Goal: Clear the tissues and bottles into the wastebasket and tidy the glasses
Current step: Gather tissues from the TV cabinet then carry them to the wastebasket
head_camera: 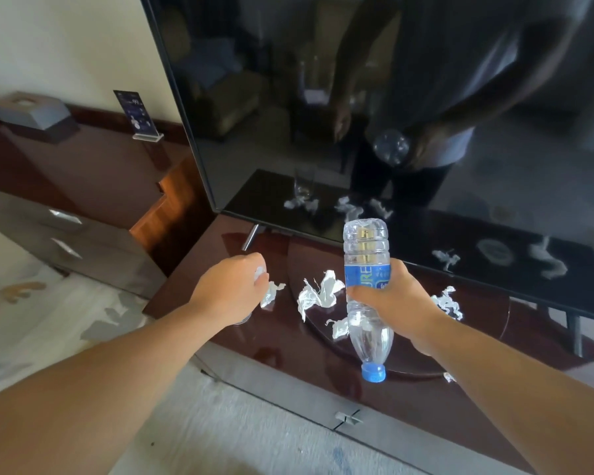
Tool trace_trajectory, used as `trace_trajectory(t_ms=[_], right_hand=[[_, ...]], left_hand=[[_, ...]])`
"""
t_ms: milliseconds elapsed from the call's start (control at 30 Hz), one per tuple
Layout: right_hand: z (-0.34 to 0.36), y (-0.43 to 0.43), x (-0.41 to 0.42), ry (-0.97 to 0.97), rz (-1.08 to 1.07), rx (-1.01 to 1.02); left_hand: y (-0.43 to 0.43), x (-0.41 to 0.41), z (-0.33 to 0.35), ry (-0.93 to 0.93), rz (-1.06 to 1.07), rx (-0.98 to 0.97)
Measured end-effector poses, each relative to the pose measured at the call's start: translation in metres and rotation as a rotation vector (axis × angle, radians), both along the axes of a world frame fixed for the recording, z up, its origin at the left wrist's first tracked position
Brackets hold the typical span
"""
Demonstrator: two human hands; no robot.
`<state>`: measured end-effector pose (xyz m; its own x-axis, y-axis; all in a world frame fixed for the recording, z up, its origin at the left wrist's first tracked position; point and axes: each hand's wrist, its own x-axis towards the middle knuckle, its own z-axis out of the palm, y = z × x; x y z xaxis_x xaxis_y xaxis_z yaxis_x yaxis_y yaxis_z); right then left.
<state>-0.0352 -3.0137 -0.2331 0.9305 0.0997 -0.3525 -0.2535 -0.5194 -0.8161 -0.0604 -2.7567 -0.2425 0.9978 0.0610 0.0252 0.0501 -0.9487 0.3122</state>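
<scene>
— Item one?
— One bottle [367,269], cap down, my right grip [391,299] wrapped round its middle. One tissue [271,293], pinched in my left grip [230,286].
— Outstanding?
— Loose tissues [318,293] between the grips, on the surface [271,354]. Collecting step; next probably needs the wastebasket, which is out of view.

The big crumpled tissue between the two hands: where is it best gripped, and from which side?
Probably pinch the crumpled tissue at its raised upper fold, coming from above. It lies loose on the cabinet top, its ridges standing up, so they offer something to pinch; its thin flat edges would likely slip.
</scene>
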Motion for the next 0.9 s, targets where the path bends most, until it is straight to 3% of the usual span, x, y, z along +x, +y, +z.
trace_trajectory(t_ms=[467, 733, 900], right_hand=[[0.023, 0.003, -0.023, -0.019, -0.021, -0.046], [0.018, -0.021, 0.000, -0.002, 0.105, -0.002], [0.008, -0.044, 0.018, 0.018, 0.204, 0.013]], left_hand=[[-0.006, -0.021, -0.009, 0.012, 0.023, -0.085], [-0.040, -0.025, -0.031, 0.067, 0.144, 0.116], [-0.064, -0.026, -0.054, 0.070, 0.322, -0.056]])
